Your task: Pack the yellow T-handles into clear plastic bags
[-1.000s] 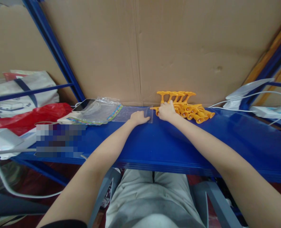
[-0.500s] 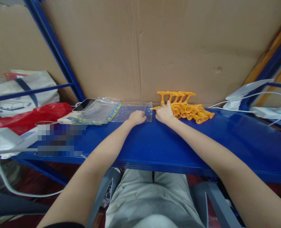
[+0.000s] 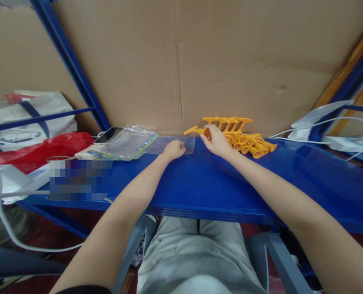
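My right hand (image 3: pixel 216 141) holds one orange plastic toy piece (image 3: pixel 194 130) by its bell end, lifted a little above the blue shelf (image 3: pixel 200 179). Its handle points left over the mouth of a clear plastic bag (image 3: pixel 172 143). My left hand (image 3: pixel 173 149) rests on that bag and pinches its near edge. A pile of several matching orange pieces (image 3: pixel 241 136) lies just right of my right hand, against the cardboard wall.
A stack of clear bags with colourful headers (image 3: pixel 124 145) and a phone (image 3: pixel 108 134) lie left of the bag. Red and white plastic bags (image 3: pixel 31 134) fill the far left. White cables and a charger (image 3: pixel 337 136) sit at the right. Brown cardboard (image 3: pixel 181 61) backs the shelf.
My right hand has taken one orange piece out of the pile and moved it left and up toward the clear bag's opening. My left hand has shifted slightly left on the bag.
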The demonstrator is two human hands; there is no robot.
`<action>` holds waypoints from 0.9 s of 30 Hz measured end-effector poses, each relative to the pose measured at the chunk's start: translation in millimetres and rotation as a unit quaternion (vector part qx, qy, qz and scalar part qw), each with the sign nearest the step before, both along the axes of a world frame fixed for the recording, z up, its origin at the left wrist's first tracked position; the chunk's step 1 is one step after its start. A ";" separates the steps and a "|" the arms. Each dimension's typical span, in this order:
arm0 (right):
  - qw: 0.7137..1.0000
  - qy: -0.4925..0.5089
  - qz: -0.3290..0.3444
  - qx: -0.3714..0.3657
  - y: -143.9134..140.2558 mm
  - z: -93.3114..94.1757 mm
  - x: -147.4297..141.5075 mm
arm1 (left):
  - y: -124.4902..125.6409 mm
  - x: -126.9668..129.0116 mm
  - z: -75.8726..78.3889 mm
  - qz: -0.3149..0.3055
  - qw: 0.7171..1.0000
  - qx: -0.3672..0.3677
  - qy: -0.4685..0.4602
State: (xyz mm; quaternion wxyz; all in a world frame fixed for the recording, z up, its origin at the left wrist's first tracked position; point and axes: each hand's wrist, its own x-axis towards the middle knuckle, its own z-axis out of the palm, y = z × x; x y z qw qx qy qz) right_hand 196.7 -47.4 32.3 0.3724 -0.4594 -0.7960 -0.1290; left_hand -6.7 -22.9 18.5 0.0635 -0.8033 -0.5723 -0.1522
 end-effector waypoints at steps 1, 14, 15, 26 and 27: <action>1.000 0.001 0.022 -0.003 1.6 -1.5 0.0 | 0.3 -0.5 0.1 0.004 1.000 -0.005 -0.008; 0.991 -0.094 0.078 -0.059 -4.0 -8.6 -1.1 | 0.8 -2.6 4.0 0.023 0.998 0.034 -0.049; 0.991 -0.098 0.075 -0.058 -5.2 -8.7 -2.8 | 1.0 -1.8 3.5 0.008 0.998 0.040 -0.051; 0.983 0.053 0.134 -0.116 -1.9 -13.9 -15.2 | -1.7 5.5 0.4 -0.162 0.974 0.110 -0.115; 0.980 0.064 0.137 -0.128 -1.5 -14.6 -15.8 | -2.6 5.6 0.6 -0.170 0.972 0.110 -0.116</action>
